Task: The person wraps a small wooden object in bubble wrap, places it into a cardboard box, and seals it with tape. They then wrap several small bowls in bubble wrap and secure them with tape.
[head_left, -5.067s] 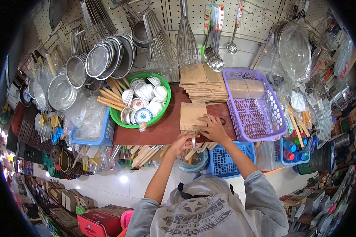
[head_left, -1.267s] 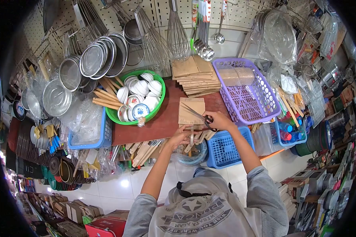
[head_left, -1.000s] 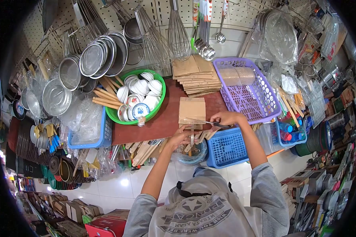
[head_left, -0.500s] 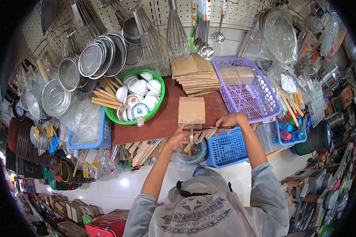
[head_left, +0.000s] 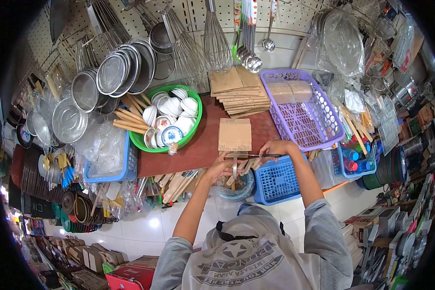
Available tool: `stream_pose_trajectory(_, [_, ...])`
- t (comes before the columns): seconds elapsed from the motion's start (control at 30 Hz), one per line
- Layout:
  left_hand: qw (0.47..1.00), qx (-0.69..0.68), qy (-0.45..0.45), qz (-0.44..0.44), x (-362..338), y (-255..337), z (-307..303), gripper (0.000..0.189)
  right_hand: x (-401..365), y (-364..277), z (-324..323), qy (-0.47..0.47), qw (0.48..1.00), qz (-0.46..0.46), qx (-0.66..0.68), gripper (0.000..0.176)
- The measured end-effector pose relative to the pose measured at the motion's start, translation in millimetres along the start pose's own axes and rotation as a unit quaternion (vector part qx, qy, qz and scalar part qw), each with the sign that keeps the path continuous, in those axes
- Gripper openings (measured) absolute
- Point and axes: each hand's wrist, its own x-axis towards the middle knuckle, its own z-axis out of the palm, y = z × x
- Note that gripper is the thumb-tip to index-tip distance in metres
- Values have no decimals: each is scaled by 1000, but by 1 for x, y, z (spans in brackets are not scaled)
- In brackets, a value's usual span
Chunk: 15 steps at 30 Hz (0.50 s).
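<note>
At the front edge of the red-brown table (head_left: 179,162), my left hand (head_left: 221,167) is closed on one end of a thin, long knife-like object (head_left: 246,155). The fingers of my right hand (head_left: 274,149) are closed round its dark end. The object lies level between both hands, with a pale band or roll hanging just beside the left fingers. A square of brown cardboard (head_left: 235,135) with handwriting lies right behind my hands. Wooden handles (head_left: 247,166) stick up below them, over a clear-blue bowl (head_left: 234,192).
A green basin (head_left: 196,123) holds white bowls and wooden rods. Behind the cardboard is a stack of brown cardboard pieces (head_left: 240,92). A purple basket (head_left: 299,121) stands at the right, a blue basket (head_left: 278,179) in front. Whisks (head_left: 217,43) and strainers (head_left: 112,73) hang above.
My right hand has shifted slightly left along the thin object, and more of its dark end shows. My left hand looks nearly unchanged.
</note>
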Motion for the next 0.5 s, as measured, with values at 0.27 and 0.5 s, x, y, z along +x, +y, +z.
stream_pose_trajectory(0.27, [1000, -12, -5, -1, 4, -5, -4, 66, 1, 1, 1, 13, 1000, -9, 1, 29])
stream_pose_trajectory(0.5, [1000, -18, -2, -6, 7, -8, -5, 63, -3, -8, 1, 21, 1000, 14, -17, 34])
